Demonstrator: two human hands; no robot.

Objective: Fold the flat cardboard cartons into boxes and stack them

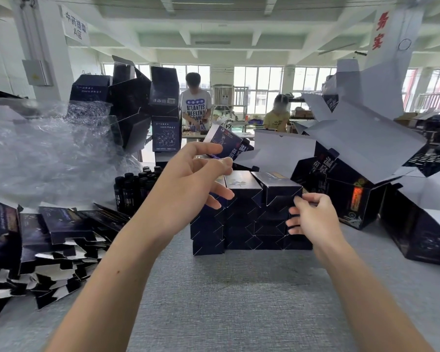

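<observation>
One carton (222, 142) pinched in left hand (188, 184); right hand (315, 217) curls at three-column stack (244, 224), grip unclear.

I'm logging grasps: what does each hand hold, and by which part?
The left hand pinches a carton by its lower end. The right hand touches the right side of the stacked boxes; a grip cannot be told.

The head camera is viewing from the person's head, at the near edge of the desk (239, 313). It is pointing forward and down across the desk toward the far edge and the windows (262, 82) beyond. The wide-angle lens is also taking in the ceiling (214, 21). The left hand (188, 179), the carton (228, 143) at its fingertips and the right hand (315, 219) are lying close to the lens, near frame centre, with both arms entering from the bottom edge.
</observation>
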